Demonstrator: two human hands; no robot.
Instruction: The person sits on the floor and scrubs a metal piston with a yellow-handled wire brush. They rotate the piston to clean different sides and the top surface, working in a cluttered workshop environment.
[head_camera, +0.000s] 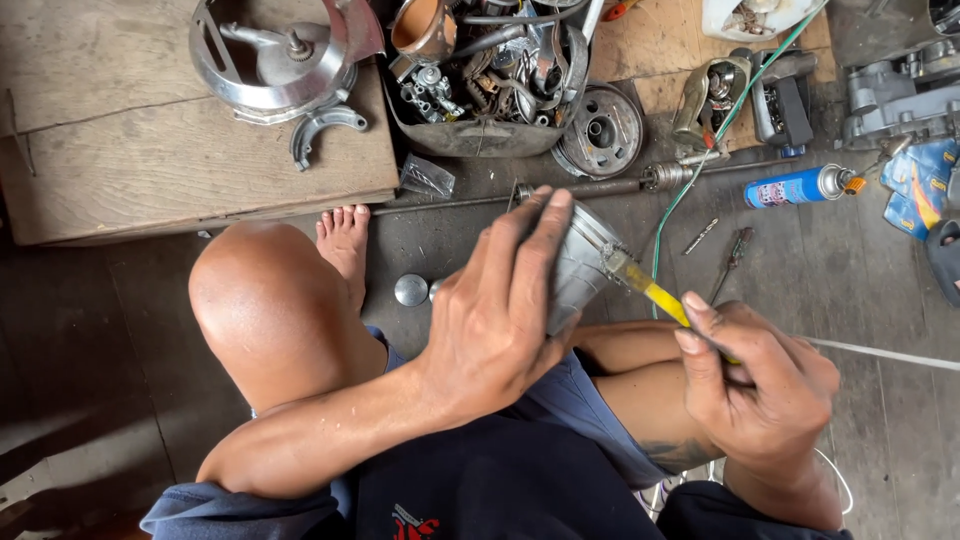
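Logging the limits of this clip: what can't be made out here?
- Head view: the tool's tip, hidden against the metal cylinder.
- Cylinder's near side, covered by the left hand.
- Tool handle, buried in the right hand.
- Parts in the metal bin: too tangled to identify.

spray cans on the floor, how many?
1. A blue spray can lies on its side on the floor, upper right, beyond the right hand, near the green cable. More could be hidden among the clutter or outside the picture.
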